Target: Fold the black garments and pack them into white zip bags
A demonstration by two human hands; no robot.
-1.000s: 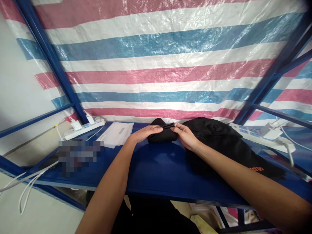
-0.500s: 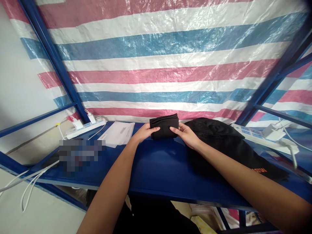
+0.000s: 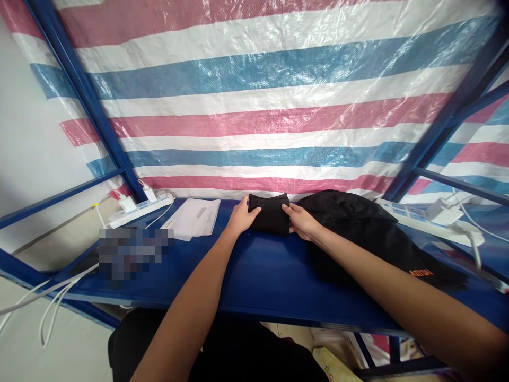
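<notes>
Both ends of a black cloth (image 3: 270, 216), apparently already folded into a compact bundle at frame centre, are clamped in the fingers of the left hand (image 3: 242, 215) and right hand (image 3: 303, 219), while a black garment (image 3: 350, 212) lies loosely spread at centre right.

Behind the blue table (image 3: 258, 286) hangs a creased plastic sheet (image 3: 254, 122) in broad red, white and blue stripes, bright light glinting off it. A blue metal post (image 3: 81, 95) rises at the table's left end and a second post (image 3: 439, 127) at its right. Left of the table is a plain pale wall (image 3: 24, 132); below it shows a patch of light floor (image 3: 283, 330).
</notes>
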